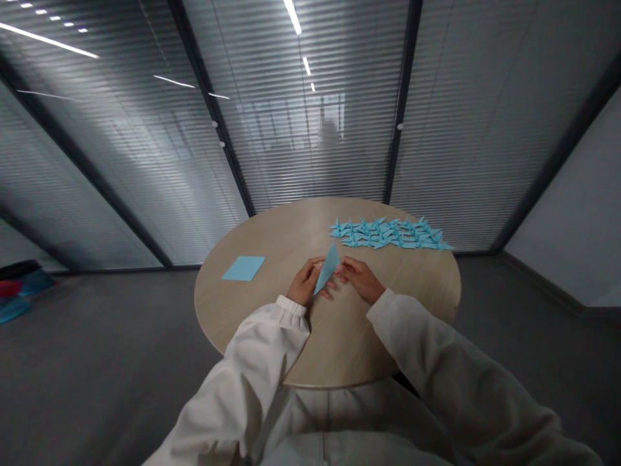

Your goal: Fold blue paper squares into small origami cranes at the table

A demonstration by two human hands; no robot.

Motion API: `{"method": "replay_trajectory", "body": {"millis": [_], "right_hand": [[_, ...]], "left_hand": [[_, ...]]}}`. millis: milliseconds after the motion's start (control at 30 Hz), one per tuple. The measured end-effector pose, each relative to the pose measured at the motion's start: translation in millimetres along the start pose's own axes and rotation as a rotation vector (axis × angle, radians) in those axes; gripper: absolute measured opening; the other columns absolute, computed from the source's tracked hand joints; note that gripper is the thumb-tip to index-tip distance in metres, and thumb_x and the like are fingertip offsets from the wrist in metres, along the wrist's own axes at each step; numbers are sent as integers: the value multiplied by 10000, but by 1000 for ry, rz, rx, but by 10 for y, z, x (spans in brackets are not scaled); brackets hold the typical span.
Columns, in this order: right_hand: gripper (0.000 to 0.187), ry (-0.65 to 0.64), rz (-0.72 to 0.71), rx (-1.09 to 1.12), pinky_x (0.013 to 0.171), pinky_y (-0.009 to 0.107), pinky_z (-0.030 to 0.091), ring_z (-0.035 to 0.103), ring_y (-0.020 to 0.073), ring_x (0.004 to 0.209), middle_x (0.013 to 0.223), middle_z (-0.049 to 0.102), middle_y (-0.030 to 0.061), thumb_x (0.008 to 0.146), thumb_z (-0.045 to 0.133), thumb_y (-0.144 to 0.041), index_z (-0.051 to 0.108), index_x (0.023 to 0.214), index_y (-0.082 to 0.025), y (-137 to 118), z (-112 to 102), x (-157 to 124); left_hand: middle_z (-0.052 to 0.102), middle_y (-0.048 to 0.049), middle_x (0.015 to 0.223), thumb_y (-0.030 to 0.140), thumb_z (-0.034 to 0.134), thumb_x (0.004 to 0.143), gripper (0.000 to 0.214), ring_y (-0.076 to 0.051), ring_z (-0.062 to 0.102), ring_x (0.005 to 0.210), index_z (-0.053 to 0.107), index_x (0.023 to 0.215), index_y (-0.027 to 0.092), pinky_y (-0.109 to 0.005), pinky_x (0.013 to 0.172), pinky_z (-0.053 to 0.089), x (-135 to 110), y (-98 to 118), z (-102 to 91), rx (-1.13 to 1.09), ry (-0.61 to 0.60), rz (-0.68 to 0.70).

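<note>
A light blue sheet of origami paper (327, 269), folded into a triangle, is held up above the middle of the table. My left hand (304, 281) grips its left side, fingers closed around the edge. On the other side, my right hand (361, 278) pinches the paper near its right edge with bent fingers. Several folded blue paper cranes (388, 233) lie in rows beyond my right hand. Flat on the table to the left is a square of the same blue paper (243, 268); I cannot tell whether it is one sheet or a stack.
The round wooden table (272, 233) stands close in front of my body. Behind it rises a glass wall with blinds (320, 162). Red, black and blue items (22, 285) are on the floor at far left. A pale wall (572, 213) stands at right.
</note>
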State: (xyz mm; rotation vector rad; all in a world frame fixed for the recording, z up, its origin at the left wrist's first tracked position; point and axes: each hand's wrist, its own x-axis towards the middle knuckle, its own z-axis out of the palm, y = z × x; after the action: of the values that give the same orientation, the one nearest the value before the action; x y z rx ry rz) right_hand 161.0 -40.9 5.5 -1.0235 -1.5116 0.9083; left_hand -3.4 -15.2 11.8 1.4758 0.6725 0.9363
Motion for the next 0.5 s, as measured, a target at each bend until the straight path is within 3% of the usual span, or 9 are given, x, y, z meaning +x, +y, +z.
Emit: {"method": "replay_trajectory", "body": {"millis": [200,367,500], "right_hand": [[172,22,-62,-97,709,270,440,535,155,797,820,579,26,749,505,-278,634,819,-188,49,1,12],[201,-1,-13,-30,743,304,449,561,166,793,863,623,36,724,482,-203,645,840,-183,22,2,2],[191,18,-156,-117,867,313,408,559,169,914,936,635,43,744,502,-213,643,872,-189,-43,-8,-35]], "left_hand": [[661,-86,844,472,704,605,650,-188,642,717,487,1120,142,-274,574,501,1,10,-3,-54,-42,-85],[664,-45,745,403,755,558,597,-113,594,608,560,1048,123,-219,571,452,40,-50,-66,25,-23,-72],[642,-8,631,366,775,527,585,-93,557,545,586,1017,108,-207,548,434,46,-45,-93,44,34,-64]]}}
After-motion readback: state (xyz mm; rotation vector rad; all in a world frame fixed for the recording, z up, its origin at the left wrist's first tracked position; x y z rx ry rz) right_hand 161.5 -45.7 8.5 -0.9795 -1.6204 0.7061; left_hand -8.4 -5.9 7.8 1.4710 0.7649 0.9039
